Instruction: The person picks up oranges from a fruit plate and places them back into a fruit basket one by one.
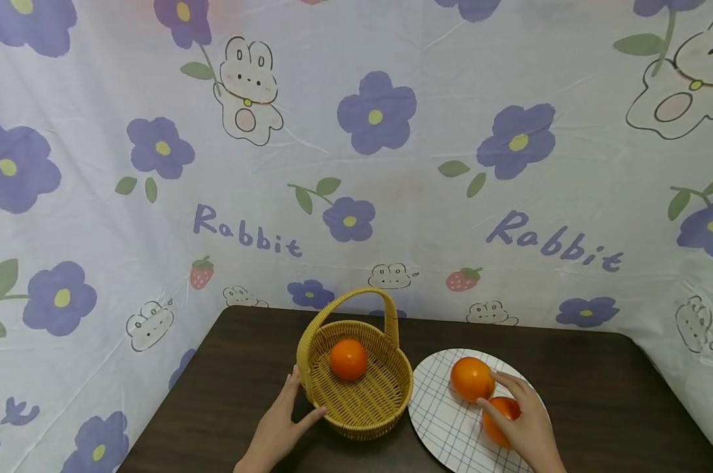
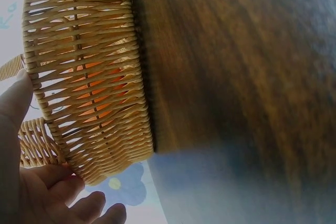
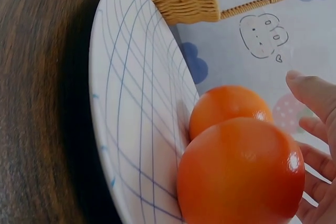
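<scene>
A yellow wicker basket (image 1: 362,420) with an arched handle stands on the dark table, and one orange (image 1: 348,359) lies inside it. My left hand (image 1: 279,420) holds the basket's near left side, thumb at the rim and fingers against the outer wall by the handle's base. In the left wrist view, that orange shows through the weave. My right hand (image 1: 528,414) hovers over a white plate with blue grid lines (image 1: 439,420), fingers spread around two oranges. The far orange (image 1: 472,379) sits beside the near orange (image 1: 501,420), which the hand partly hides. A gap separates hand and oranges in the right wrist view (image 3: 315,135).
The dark wooden table (image 1: 244,368) has its back edge against a white cloth (image 1: 415,184) printed with purple flowers, rabbits and lettering. The plate lies close to the basket's right side.
</scene>
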`<action>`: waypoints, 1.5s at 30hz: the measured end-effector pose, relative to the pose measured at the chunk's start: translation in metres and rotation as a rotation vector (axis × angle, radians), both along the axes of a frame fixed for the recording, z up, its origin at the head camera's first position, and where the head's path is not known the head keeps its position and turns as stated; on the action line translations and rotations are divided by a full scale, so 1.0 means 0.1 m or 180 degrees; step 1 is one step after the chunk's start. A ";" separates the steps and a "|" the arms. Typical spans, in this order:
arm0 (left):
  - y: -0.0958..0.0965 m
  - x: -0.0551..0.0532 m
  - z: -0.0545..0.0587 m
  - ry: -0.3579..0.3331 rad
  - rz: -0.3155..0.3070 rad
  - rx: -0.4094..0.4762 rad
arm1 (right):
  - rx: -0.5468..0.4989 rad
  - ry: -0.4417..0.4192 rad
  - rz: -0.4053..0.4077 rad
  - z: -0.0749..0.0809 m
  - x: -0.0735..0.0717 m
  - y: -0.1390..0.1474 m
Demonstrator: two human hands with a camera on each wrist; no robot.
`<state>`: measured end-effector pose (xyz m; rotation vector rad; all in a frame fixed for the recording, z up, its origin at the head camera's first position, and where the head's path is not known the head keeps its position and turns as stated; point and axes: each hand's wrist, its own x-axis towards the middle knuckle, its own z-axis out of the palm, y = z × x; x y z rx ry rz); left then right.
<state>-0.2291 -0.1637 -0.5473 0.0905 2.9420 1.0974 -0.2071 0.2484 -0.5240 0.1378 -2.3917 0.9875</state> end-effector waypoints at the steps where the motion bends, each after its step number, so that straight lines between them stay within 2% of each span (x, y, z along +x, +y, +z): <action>1: 0.00 0.00 0.00 0.0002 0.0003 -0.0001 | -0.0007 -0.0044 -0.0008 0.00 0.00 0.01; 8: 0.00 -0.01 -0.04 0.0007 0.0014 -0.0006 | -0.0013 -0.0491 -0.0110 -0.02 0.04 0.06; 13: 0.00 -0.01 -0.06 0.0010 0.0020 -0.0001 | -0.0001 -0.0654 -0.0105 -0.07 0.05 0.09; 22: -0.01 -0.02 -0.06 0.0004 0.0028 0.0007 | 0.0039 -0.0691 -0.0072 -0.16 0.06 0.13; 32: 0.01 -0.01 -0.01 -0.0011 0.0047 0.0019 | 0.0100 -0.0840 -0.0090 -0.22 0.07 0.15; 34: 0.01 -0.01 -0.01 -0.0008 0.0050 0.0019 | 0.0100 -0.0946 -0.0100 -0.21 0.07 0.15; 40: 0.00 -0.01 -0.03 0.0040 0.0042 -0.0006 | 0.0120 -0.1496 -0.0122 -0.20 0.07 0.17; 45: 0.01 0.00 -0.03 0.0011 0.0064 0.0000 | 0.0106 -0.1677 -0.0147 -0.21 0.06 0.18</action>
